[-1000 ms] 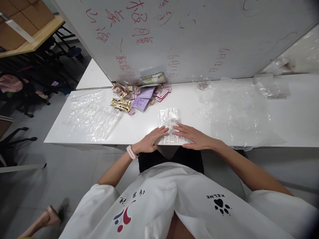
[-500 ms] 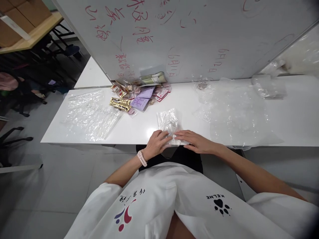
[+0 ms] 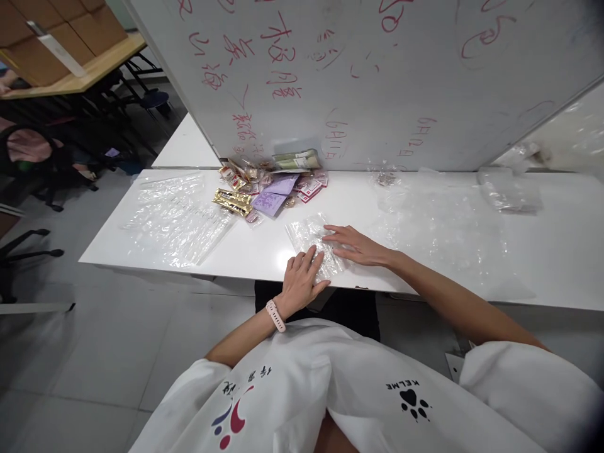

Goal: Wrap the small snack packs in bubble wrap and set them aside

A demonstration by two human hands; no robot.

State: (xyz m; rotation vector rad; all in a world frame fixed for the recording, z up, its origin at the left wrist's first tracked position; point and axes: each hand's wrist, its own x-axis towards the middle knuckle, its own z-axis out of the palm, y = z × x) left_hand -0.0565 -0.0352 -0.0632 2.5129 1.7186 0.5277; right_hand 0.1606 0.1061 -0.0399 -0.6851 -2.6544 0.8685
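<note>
- In the head view, we see our left hand (image 3: 301, 282) lying flat on a small clear plastic bag (image 3: 312, 244), its fingers (image 3: 309, 258) straight and slightly spread, pressing the near end of the bag and clamped on nothing.
- Our right hand (image 3: 357, 246) also lies palm down, its fingers (image 3: 334, 234) stretched out and apart, their tips resting on the far right part of the same bag.
- The bag lies flat on the white tabletop (image 3: 264, 248) close to its near edge, under both sets of fingers, and it holds something small that we cannot make out.
- A pink watch (image 3: 275, 314) sits on our left wrist, just behind that hand.
- Beyond the fingertips, near the whiteboard (image 3: 377, 69), lies a heap of small packets (image 3: 271, 185): a gold one, a purple one, red-and-white ones and a green one.
- To the left of the left fingers, well apart, a spread of clear bags (image 3: 177, 217) covers the tabletop.
- To the right of the right fingers, a large clear plastic sheet (image 3: 443, 223) lies flat, with 1 more crumpled bag (image 3: 507, 189) beyond it.
- The whiteboard carries red writing.
</note>
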